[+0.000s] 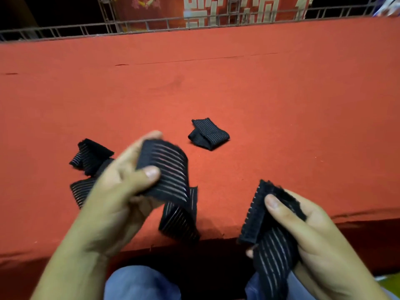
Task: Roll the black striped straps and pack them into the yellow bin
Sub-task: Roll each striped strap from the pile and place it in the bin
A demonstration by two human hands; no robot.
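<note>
Now your left hand [121, 187] pinches one black striped strap [168, 169] under its thumb; your right hand [307, 230] grips a second strap [270, 239] by its end, at the red table's [259, 83] near edge. Roll tightly from one end, edges squared; no yellow bin shows.

Two bare hands in view, left hand [121, 187] and right hand [303, 221]. Left forearm [71, 256] and right forearm [337, 273] are bare as far as the bottom edge; can't tell if sleeves start higher up. Nails are short and rounded, seen on left thumb [151, 173] and right thumb [271, 201]. Blue denim trousers [140, 284] are plain mid-blue with soft folds. Left knee [134, 276] sits bottom centre. Right leg [253, 286] is a narrow strip, partly hidden by the right forearm. Edges of both hands are slightly blurred.
</note>
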